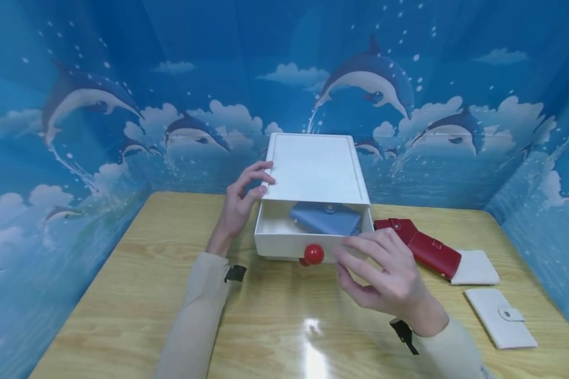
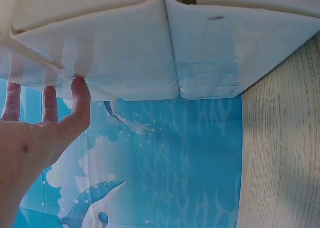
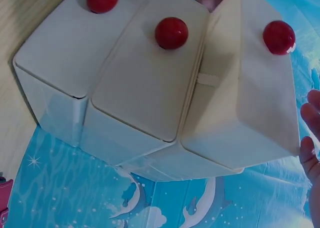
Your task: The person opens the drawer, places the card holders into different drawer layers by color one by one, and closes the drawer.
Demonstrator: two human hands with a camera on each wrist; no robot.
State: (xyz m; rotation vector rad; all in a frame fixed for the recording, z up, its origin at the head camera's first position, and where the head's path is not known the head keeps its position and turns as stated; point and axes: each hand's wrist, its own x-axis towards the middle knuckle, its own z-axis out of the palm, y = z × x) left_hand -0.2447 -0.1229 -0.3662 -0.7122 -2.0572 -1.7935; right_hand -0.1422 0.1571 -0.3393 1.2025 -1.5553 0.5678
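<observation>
A white drawer cabinet (image 1: 313, 163) stands at the back of the table, its top drawer (image 1: 277, 246) pulled partly out. Inside that drawer lies a blue wallet (image 1: 327, 218) with a snap, its rear part hidden under the cabinet top. My left hand (image 1: 237, 205) rests its fingertips against the cabinet's left side, and the left wrist view shows the fingers (image 2: 80, 95) spread along the wall. At the drawer's front right corner is my right hand (image 1: 384, 268), fingers loosely bent and holding nothing. A red knob (image 1: 314, 254) sits on the drawer front.
Right of the cabinet, a red wallet (image 1: 433, 255) overlaps a white wallet (image 1: 476, 267). Nearer me lies another white wallet (image 1: 500, 318) with a snap strap. Two lower drawers with red knobs (image 3: 171, 33) are closed. A dolphin-print curtain (image 1: 194, 68) surrounds the wooden table (image 1: 137, 295).
</observation>
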